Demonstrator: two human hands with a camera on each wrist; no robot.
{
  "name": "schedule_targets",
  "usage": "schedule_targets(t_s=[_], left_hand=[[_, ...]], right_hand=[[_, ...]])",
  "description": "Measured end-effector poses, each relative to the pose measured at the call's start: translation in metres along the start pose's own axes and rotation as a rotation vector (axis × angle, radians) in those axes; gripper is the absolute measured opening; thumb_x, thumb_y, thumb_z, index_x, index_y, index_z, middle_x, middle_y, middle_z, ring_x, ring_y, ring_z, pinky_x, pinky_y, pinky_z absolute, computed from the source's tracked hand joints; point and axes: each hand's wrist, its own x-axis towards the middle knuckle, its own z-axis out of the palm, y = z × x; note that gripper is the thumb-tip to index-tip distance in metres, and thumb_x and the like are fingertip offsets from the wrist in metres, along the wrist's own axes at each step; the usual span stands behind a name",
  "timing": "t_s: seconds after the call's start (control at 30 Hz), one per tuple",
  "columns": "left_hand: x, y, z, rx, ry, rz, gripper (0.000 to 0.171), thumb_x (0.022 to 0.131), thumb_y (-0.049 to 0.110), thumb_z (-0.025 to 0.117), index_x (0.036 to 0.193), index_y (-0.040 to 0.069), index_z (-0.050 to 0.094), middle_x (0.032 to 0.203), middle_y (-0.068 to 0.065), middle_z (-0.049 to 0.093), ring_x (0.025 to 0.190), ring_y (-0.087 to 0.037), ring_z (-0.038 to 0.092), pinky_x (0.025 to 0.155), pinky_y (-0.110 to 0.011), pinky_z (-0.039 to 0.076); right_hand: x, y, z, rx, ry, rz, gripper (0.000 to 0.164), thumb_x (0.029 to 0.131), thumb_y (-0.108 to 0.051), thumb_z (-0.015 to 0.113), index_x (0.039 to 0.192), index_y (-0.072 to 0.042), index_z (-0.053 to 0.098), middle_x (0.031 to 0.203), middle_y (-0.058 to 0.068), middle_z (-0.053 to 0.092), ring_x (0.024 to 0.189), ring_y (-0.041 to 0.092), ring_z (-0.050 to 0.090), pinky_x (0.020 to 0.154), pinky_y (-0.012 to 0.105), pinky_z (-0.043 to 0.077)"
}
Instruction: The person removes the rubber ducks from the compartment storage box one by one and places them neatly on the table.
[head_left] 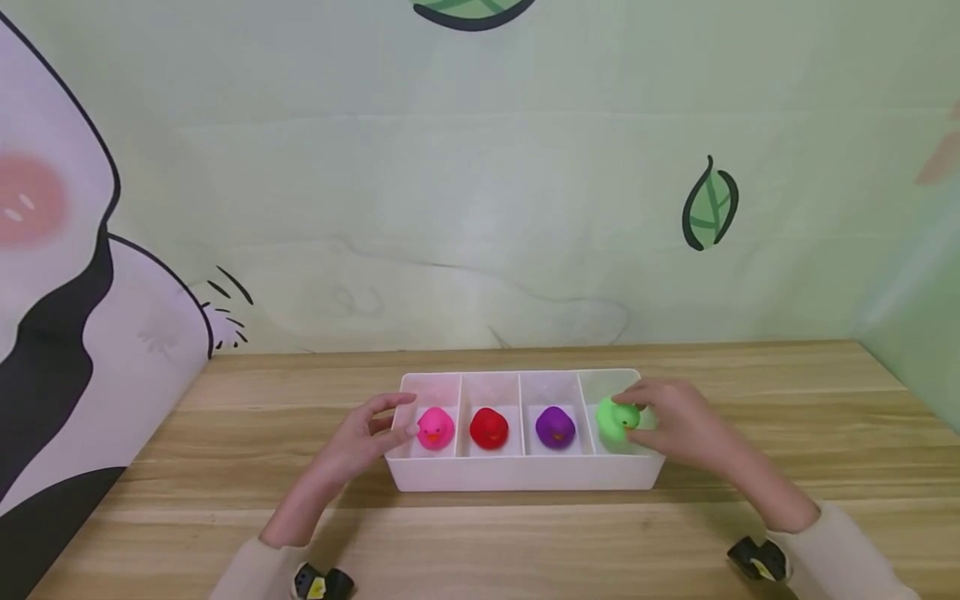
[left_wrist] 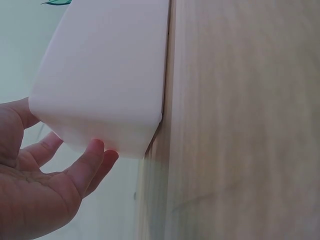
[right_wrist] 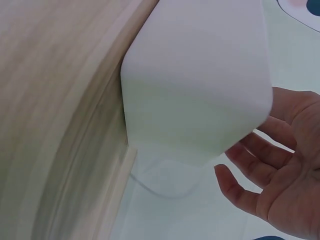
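A white four-compartment tray [head_left: 525,475] sits on the table, one rubber duck in each compartment. From left to right lie a pink duck [head_left: 436,428], a red duck [head_left: 489,428], a purple duck [head_left: 555,427] and a green duck [head_left: 615,419]. My left hand [head_left: 372,429] reaches over the tray's left end, its thumb and index finger beside the pink duck, the other fingers outside the end wall [left_wrist: 100,132]. At the opposite end, my right hand [head_left: 678,421] pinches the green duck between thumb and fingers. Both wrist views show the tray's outer walls, which hide the ducks.
The wooden table [head_left: 525,542] runs back to a pale green wall cloth [head_left: 480,192] printed with leaves. A large cartoon figure [head_left: 52,250] fills the cloth on the left. Black wrist devices [head_left: 759,559] show at both sleeves.
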Motion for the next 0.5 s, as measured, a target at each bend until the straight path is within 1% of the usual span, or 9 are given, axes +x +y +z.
schedule_targets(t_s=[0.13,0.27,0.33,0.4,0.5], left_hand=[[0.0,-0.001,0.0,0.002,-0.005,0.005,0.048,0.086,0.02,0.062,0.13,0.009,0.046,0.139,-0.019,0.035,0.125,-0.044,0.034,0.092,-0.049,0.043],[0.0,-0.002,0.0,0.008,-0.008,0.006,0.049,0.086,0.022,0.062,0.131,0.009,0.046,0.139,-0.019,0.035,0.125,-0.044,0.034,0.092,-0.049,0.043],[0.0,-0.002,0.0,0.006,-0.01,0.006,0.049,0.086,0.022,0.062,0.131,0.009,0.046,0.14,-0.019,0.035,0.126,-0.044,0.034,0.093,-0.05,0.042],[0.0,-0.002,0.0,0.004,-0.013,0.008,0.049,0.087,0.022,0.062,0.131,0.009,0.045,0.141,-0.019,0.034,0.126,-0.044,0.033,0.093,-0.05,0.042],[0.0,-0.002,-0.001,0.005,-0.022,0.012,0.05,0.087,0.022,0.062,0.132,0.009,0.044,0.141,-0.018,0.033,0.126,-0.044,0.033,0.093,-0.051,0.042]], right_hand=[[-0.005,0.0,-0.004,0.046,0.066,-0.017,0.036,0.064,0.0,0.078,0.098,0.005,0.067,0.091,0.013,0.068,0.082,0.025,0.064,0.077,0.042,0.052],[-0.012,-0.002,-0.009,0.093,0.112,0.02,0.036,0.065,0.0,0.078,0.099,0.003,0.067,0.095,0.013,0.068,0.081,0.021,0.064,0.075,0.041,0.053],[-0.015,-0.002,-0.013,0.112,0.131,0.048,0.036,0.065,-0.001,0.078,0.1,0.002,0.067,0.099,0.014,0.067,0.082,0.022,0.063,0.075,0.041,0.053],[-0.018,-0.003,-0.017,0.119,0.152,0.073,0.037,0.065,-0.002,0.078,0.101,0.0,0.068,0.101,0.014,0.067,0.083,0.022,0.063,0.075,0.039,0.053],[-0.023,-0.003,-0.023,0.141,0.178,0.094,0.038,0.066,-0.006,0.079,0.102,-0.002,0.068,0.104,0.014,0.066,0.085,0.02,0.063,0.075,0.031,0.053]])
